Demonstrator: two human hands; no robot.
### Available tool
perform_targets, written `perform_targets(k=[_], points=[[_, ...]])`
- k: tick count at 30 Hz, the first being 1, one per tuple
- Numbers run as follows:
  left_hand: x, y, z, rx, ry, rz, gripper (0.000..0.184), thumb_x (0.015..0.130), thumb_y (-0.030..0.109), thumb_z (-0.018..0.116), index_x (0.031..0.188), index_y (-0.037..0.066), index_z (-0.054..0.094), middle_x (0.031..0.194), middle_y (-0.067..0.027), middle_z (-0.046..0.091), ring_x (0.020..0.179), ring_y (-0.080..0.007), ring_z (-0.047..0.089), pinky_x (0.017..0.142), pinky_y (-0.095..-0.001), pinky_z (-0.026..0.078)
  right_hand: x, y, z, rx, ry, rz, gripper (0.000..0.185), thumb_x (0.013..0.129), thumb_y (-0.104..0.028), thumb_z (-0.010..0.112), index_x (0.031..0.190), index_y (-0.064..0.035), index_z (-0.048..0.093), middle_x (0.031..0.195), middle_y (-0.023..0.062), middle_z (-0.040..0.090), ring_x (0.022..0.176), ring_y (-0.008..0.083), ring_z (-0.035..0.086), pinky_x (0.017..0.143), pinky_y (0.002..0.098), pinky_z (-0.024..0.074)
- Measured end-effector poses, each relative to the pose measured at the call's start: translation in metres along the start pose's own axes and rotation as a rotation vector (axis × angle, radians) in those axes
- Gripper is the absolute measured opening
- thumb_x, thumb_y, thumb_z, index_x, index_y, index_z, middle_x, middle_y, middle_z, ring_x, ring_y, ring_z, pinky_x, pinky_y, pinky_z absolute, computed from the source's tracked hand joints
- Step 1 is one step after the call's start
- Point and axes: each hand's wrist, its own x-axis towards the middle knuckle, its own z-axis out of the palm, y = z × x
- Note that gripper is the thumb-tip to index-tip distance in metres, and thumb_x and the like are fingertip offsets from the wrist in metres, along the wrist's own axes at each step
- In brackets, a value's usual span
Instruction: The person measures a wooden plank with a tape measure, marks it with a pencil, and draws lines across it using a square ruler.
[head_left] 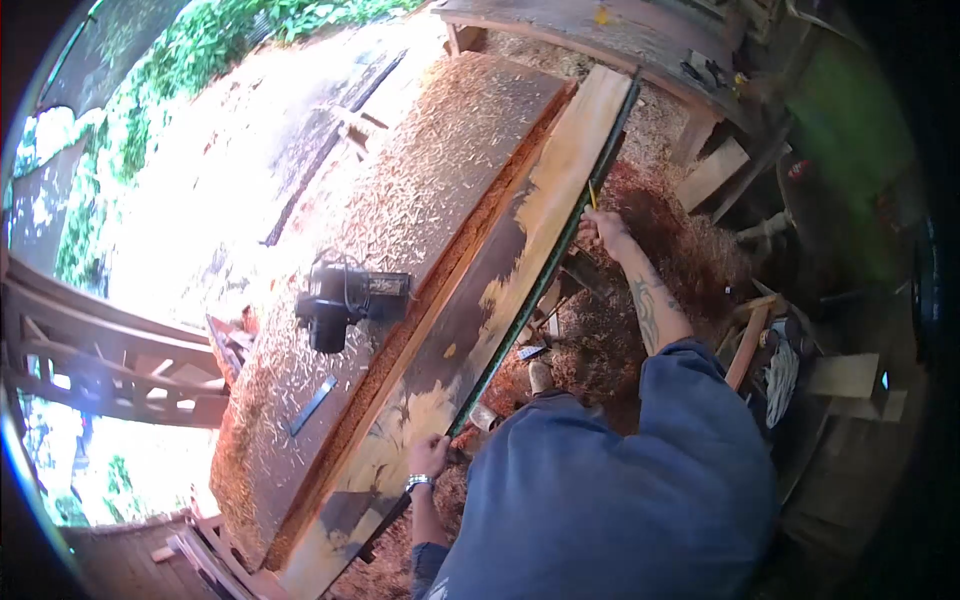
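Observation:
A long wooden plank (545,215) with pale, freshly bared patches and dark rough ones lies diagonally before me. A narrow dark green strip (530,305) runs along its near edge; I cannot tell what it is. My right hand (603,228) pinches a yellow pencil (593,194) by the plank's edge, toward the far end. Lower down, my left hand (430,455), with a metal-banded watch (419,482) on the wrist, is closed over the same edge. Its fingertips are partly hidden.
Left of the plank, a workbench (460,120) covered in wood shavings bears a black power tool (340,305), apparently a planer, and a flat bluish metal strip (313,405). Another bench (640,35) stands at the far end. Wood offcuts (712,175) lie on the right.

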Motion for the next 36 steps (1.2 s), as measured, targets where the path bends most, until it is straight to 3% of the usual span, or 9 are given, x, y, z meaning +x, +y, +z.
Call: perform_targets(k=[4, 8, 14, 20, 28, 29, 32, 34, 36], points=[[0.023, 0.023, 0.005, 0.103, 0.099, 0.084, 0.038, 0.088, 0.041, 0.063, 0.097, 0.007, 0.075, 0.083, -0.0177, 0.072, 0.080, -0.0315, 0.071, 0.074, -0.0420, 0.054, -0.024, 0.073, -0.025, 0.039, 0.029, -0.018, 0.032, 0.097, -0.035, 0.064, 0.094, -0.0039, 0.069, 0.075, 0.0044, 0.066, 0.052, 0.0083, 0.049, 0.041, 0.0243, 0.0359], [0.019, 0.034, -0.004, 0.042, 0.053, -0.013, 0.039, 0.089, 0.043, 0.060, 0.097, 0.008, 0.076, 0.090, -0.0186, 0.073, 0.086, -0.0348, 0.071, 0.078, -0.0452, 0.054, -0.074, 0.163, -0.055, 0.137, 0.115, 0.204, 0.026, 0.098, -0.030, 0.062, 0.092, -0.0049, 0.068, 0.073, 0.0039, 0.065, 0.049, 0.0082, 0.048, 0.039, 0.0242, 0.0339], [0.036, 0.015, 0.002, 0.061, 0.048, -0.044, 0.042, 0.088, 0.045, 0.060, 0.093, 0.007, 0.075, 0.083, -0.0171, 0.072, 0.080, -0.0350, 0.070, 0.073, -0.0452, 0.054, -0.168, 0.261, -0.086, 0.237, 0.224, 0.442, 0.021, 0.095, -0.027, 0.065, 0.090, -0.0066, 0.067, 0.071, 0.0022, 0.063, 0.050, 0.0079, 0.048, 0.040, 0.0230, 0.0335], [0.029, 0.051, -0.009, 0.124, 0.121, 0.055, 0.039, 0.088, 0.042, 0.060, 0.093, 0.007, 0.076, 0.082, -0.0192, 0.071, 0.079, -0.0372, 0.070, 0.073, -0.0474, 0.054, -0.208, 0.296, -0.098, -0.021, 0.296, 0.469, 0.018, 0.093, -0.024, 0.065, 0.090, -0.0071, 0.068, 0.072, 0.0029, 0.065, 0.050, 0.0081, 0.049, 0.040, 0.0232, 0.0368], [0.011, 0.016, -0.021, -0.047, 0.155, 0.054, 0.042, 0.092, 0.041, 0.058, 0.093, 0.003, 0.074, 0.081, -0.0217, 0.070, 0.078, -0.0381, 0.069, 0.070, -0.0474, 0.052, -0.228, 0.291, -0.089, -0.201, 0.206, 0.394, 0.017, 0.091, -0.022, 0.066, 0.086, -0.0068, 0.065, 0.069, 0.0033, 0.065, 0.045, 0.0083, 0.047, 0.037, 0.0247, 0.0347], [0.009, 0.004, -0.020, -0.024, 0.195, 0.143, 0.044, 0.093, 0.043, 0.056, 0.094, 0.003, 0.074, 0.084, -0.0213, 0.071, 0.079, -0.0380, 0.069, 0.072, -0.0477, 0.053, -0.229, 0.288, -0.081, -0.183, 0.143, 0.387, 0.017, 0.090, -0.022, 0.067, 0.083, -0.0071, 0.064, 0.067, 0.0028, 0.064, 0.043, 0.0082, 0.046, 0.036, 0.0246, 0.0336], [-0.012, -0.024, -0.027, -0.126, 0.147, 0.028, 0.044, 0.094, 0.046, 0.053, 0.096, 0.008, 0.075, 0.092, -0.0185, 0.073, 0.087, -0.0374, 0.069, 0.078, -0.0498, 0.053, -0.241, 0.299, -0.062, -0.167, 0.069, 0.364, 0.017, 0.089, -0.025, 0.071, 0.079, -0.0184, 0.059, 0.062, -0.0037, 0.057, 0.042, 0.0060, 0.042, 0.035, 0.0236, 0.0307], [-0.030, -0.047, -0.031, -0.212, 0.173, -0.030, 0.042, 0.093, 0.045, 0.053, 0.098, 0.010, 0.076, 0.095, -0.0170, 0.073, 0.088, -0.0376, 0.069, 0.079, -0.0502, 0.053, -0.229, 0.342, -0.068, -0.242, -0.064, 0.427, 0.018, 0.096, -0.037, 0.061, 0.085, -0.0238, 0.058, 0.060, -0.0077, 0.050, 0.042, 0.0064, 0.038, 0.035, 0.0235, 0.0277], [-0.059, -0.066, -0.045, -0.135, 0.223, -0.053, 0.042, 0.091, 0.047, 0.056, 0.097, 0.011, 0.076, 0.096, -0.0156, 0.074, 0.094, -0.0368, 0.070, 0.081, -0.0495, 0.055, -0.243, 0.362, -0.053, -0.291, -0.029, 0.450, 0.021, 0.094, -0.037, 0.065, 0.089, -0.0163, 0.063, 0.064, -0.0029, 0.056, 0.045, 0.0095, 0.043, 0.037, 0.0255, 0.0297]])
